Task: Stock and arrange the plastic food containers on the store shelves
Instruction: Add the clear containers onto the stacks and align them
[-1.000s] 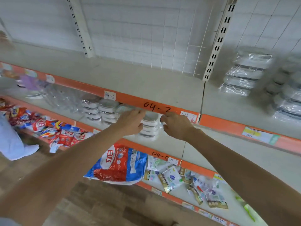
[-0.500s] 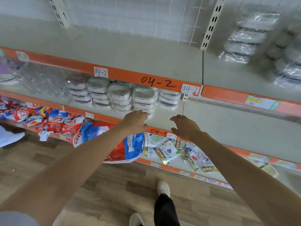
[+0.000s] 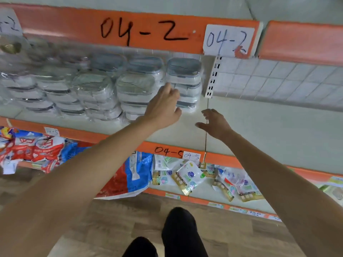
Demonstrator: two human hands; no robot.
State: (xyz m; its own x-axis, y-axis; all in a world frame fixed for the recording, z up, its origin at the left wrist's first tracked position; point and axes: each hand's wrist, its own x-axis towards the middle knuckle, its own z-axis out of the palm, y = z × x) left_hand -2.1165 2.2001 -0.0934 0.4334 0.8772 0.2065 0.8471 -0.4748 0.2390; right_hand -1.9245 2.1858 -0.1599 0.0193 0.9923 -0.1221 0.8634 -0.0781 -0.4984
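Several stacks of plastic-wrapped clear food containers stand in a row on the middle shelf, under the orange rail marked 04-2. The rightmost stack stands at the end of the row, beside the white upright. My left hand reaches in with loose fingers, its fingertips against the gap between the last two stacks; it holds nothing. My right hand hovers open over the bare shelf just right of that stack, palm down, touching no container.
A slotted white upright and wire grid back panel lie right of the stacks. The lower shelf carries red-and-blue bags and small sachets. Wooden floor and my dark trouser legs show below.
The view has dropped and come closer to the middle shelf. Both hands have moved forward from the shelf's front edge toward the rightmost container stack, the left now touching it.
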